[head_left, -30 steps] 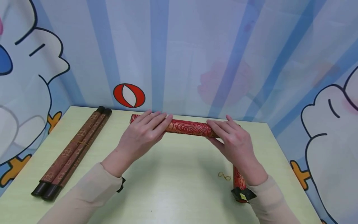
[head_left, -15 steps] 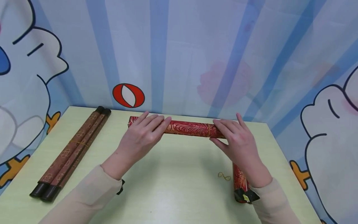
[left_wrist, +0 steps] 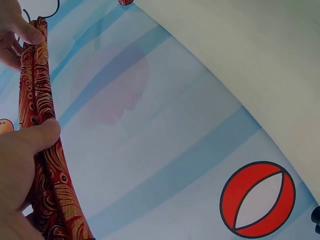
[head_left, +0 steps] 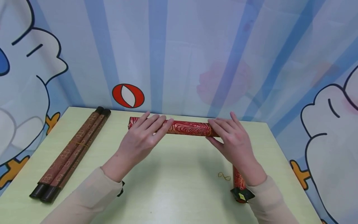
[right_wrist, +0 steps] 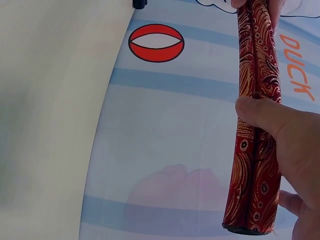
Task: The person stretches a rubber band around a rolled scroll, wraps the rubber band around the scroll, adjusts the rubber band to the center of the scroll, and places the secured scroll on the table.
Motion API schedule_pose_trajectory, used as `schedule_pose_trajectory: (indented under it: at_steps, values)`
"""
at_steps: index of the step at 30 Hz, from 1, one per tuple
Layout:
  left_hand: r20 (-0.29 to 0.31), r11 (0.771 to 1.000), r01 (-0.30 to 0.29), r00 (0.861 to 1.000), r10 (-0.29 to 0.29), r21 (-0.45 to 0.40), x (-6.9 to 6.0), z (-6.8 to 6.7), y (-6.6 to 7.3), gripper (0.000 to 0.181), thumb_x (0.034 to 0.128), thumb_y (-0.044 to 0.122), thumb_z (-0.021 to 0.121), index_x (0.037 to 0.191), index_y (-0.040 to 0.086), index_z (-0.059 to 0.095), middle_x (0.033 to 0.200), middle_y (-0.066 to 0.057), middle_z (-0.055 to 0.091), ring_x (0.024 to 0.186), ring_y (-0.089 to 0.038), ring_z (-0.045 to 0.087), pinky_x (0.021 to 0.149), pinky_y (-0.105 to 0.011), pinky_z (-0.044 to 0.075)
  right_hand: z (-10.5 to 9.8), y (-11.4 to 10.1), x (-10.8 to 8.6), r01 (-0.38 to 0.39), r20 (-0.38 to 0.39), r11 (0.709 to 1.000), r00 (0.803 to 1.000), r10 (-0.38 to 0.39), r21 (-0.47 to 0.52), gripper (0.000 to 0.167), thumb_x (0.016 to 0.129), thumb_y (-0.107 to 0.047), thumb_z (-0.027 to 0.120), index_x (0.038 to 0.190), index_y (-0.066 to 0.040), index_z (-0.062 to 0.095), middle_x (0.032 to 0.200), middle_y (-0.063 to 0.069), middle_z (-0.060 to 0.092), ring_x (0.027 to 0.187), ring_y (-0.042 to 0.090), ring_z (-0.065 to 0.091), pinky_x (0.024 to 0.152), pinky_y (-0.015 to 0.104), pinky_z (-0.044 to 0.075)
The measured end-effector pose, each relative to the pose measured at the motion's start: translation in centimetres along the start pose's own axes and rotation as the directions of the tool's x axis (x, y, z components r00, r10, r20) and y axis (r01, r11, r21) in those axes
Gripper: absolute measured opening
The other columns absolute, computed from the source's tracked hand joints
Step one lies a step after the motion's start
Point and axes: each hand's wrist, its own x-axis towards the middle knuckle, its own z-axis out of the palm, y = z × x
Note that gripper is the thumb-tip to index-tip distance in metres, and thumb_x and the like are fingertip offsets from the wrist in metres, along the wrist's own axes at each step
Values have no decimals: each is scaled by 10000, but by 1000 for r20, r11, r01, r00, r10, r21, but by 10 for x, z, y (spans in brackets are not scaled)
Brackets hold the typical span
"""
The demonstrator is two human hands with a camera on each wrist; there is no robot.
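Over on the left, two brown rolls [head_left: 65,154] lie side by side along the counter [head_left: 173,196], slanting away, a thin yellow band [head_left: 79,143] around their middle, probably to stop them parting or unrolling.

Moving right, here's the left hand [head_left: 144,133]: fingers over the far side of the red roll [head_left: 189,128], thumb along the near side, as the left wrist view shows, so it has a proper hold near that end.

And the red roll itself! Up off the counter, held crosswise between both hands, a long groove running down it. A grip toward each end likely keeps it level and its two halves pressed together.

Below it, on the counter, sits a loose yellow loop [head_left: 224,176], twisted like a figure eight and around nothing.

Now the right hand [head_left: 234,138], fingers on top, thumb across the groove: holding the other end firmly too.

Last, farthest right, a second red roll [head_left: 239,179] lies pointing away, partly hidden beneath the right forearm, apparently set aside there.
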Motion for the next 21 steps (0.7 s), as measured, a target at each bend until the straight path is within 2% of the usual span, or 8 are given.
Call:
schedule_pose_trajectory:
  at_steps: [4, 8, 10, 12, 15, 17, 18, 21]
  values:
    - [-45, 998, -43, 998, 45, 42, -2, 1, -1, 615, 834, -1, 899, 1408, 90, 700, 1270, -149, 749, 1120, -311, 732, 1036, -489, 583, 1, 1, 0, -4, 0, 1000, 1000, 4, 2, 608, 746, -112, 996, 1287, 19, 752, 1148, 211, 777, 1071, 399, 726, 1184, 650, 406]
    - [-50, 997, -63, 997, 66, 55, -3, 2, -1, 586, 863, -2, 870, 1414, 99, 698, 1302, -155, 738, 1147, -313, 728, 1039, -481, 581, 3, 2, 0, -4, -2, 1000, 1000, 4, 8, 611, 749, -110, 994, 1293, 20, 748, 1144, 208, 777, 1062, 396, 724, 1184, 644, 409]
    - [-51, 996, -66, 996, 69, 57, -4, 3, 0, 475, 960, -8, 765, 1418, 96, 697, 1316, -159, 735, 1161, -315, 729, 1047, -484, 576, 4, 2, 0, -2, -5, 1000, 1000, 2, 12, 608, 752, -106, 991, 1293, 23, 747, 1141, 208, 777, 1058, 396, 724, 1182, 643, 412]
    - [-58, 996, -69, 996, 72, 62, -5, 4, 0, 379, 1066, -7, 601, 1418, 94, 697, 1325, -159, 735, 1171, -314, 731, 1052, -485, 573, 5, 2, 1, -1, -10, 1000, 1000, 1, 16, 601, 754, -101, 989, 1290, 26, 748, 1138, 207, 776, 1055, 396, 723, 1181, 642, 415]
    - [-80, 995, -72, 994, 77, 69, -5, 5, 1, 407, 1148, 24, 399, 1406, 92, 706, 1322, -157, 739, 1172, -310, 735, 1051, -484, 574, 7, 0, 2, 5, -23, 1000, 1000, -5, 22, 591, 753, -93, 988, 1283, 23, 751, 1134, 203, 777, 1050, 395, 723, 1176, 647, 419]
    - [-96, 995, -75, 992, 82, 72, -4, 7, 2, 395, 1150, 38, 408, 1396, 92, 713, 1314, -154, 742, 1167, -309, 737, 1047, -481, 577, 9, -2, 4, 19, -28, 999, 999, -18, 26, 588, 753, -93, 988, 1280, 19, 753, 1137, 199, 779, 1049, 391, 725, 1173, 648, 422]
    - [-99, 995, -73, 992, 80, 68, -4, 7, 2, 368, 1136, 34, 458, 1395, 92, 713, 1316, -153, 742, 1169, -309, 737, 1050, -480, 575, 10, -3, 5, 24, -30, 999, 999, -23, 27, 586, 755, -96, 987, 1281, 16, 753, 1139, 199, 779, 1049, 390, 726, 1173, 648, 422]
    - [-90, 998, -57, 994, 60, 35, -4, 7, 1, 400, 1009, 4, 708, 1397, 100, 714, 1317, -139, 744, 1171, -305, 737, 1048, -481, 576, 11, -4, 8, 46, -35, 998, 998, -45, 31, 597, 760, -111, 987, 1294, 8, 749, 1148, 192, 780, 1059, 386, 727, 1172, 645, 424]
